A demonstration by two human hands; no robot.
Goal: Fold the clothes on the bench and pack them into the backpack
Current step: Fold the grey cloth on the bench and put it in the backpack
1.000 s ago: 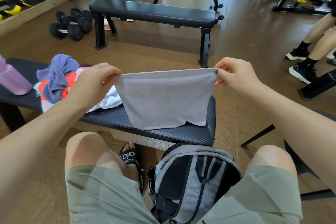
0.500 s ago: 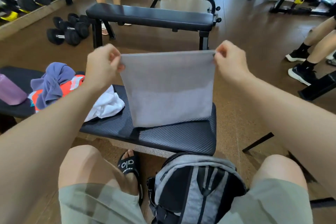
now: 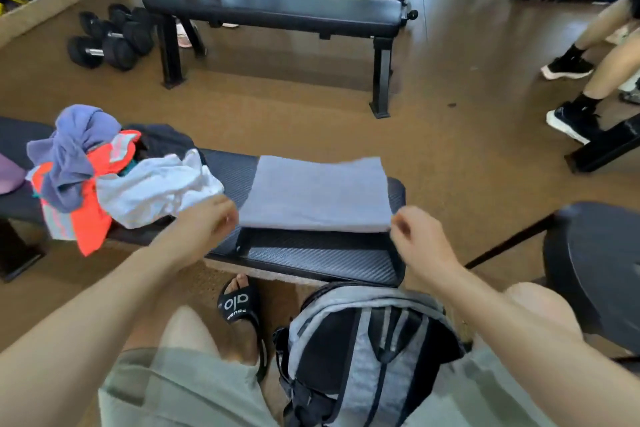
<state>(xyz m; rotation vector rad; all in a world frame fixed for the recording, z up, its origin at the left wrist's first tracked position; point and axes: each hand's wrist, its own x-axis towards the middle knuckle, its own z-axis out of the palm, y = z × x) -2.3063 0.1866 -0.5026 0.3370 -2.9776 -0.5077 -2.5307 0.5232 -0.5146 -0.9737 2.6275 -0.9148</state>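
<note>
A folded grey cloth (image 3: 317,194) lies nearly flat over the right end of the black bench (image 3: 311,262), its near edge lifted a little above the pad. My left hand (image 3: 207,222) pinches the near left corner and my right hand (image 3: 415,239) pinches the near right corner; both are blurred. A loose pile sits on the bench's left part: a white garment (image 3: 156,194), an orange one (image 3: 91,222), a blue-purple one (image 3: 76,146) and a dark one (image 3: 166,142). The grey and black backpack (image 3: 363,357) stands on the floor between my knees.
A purple bottle (image 3: 7,173) lies at the bench's far left. A second black bench (image 3: 277,9) stands across the floor, with dumbbells (image 3: 104,42) to its left. Other people's legs and shoes (image 3: 568,68) are at the right. A black round stool (image 3: 595,270) is beside my right arm.
Both hands came down and toward me with the grey cloth. It hung upright before; now it is laid over the bench, almost flat.
</note>
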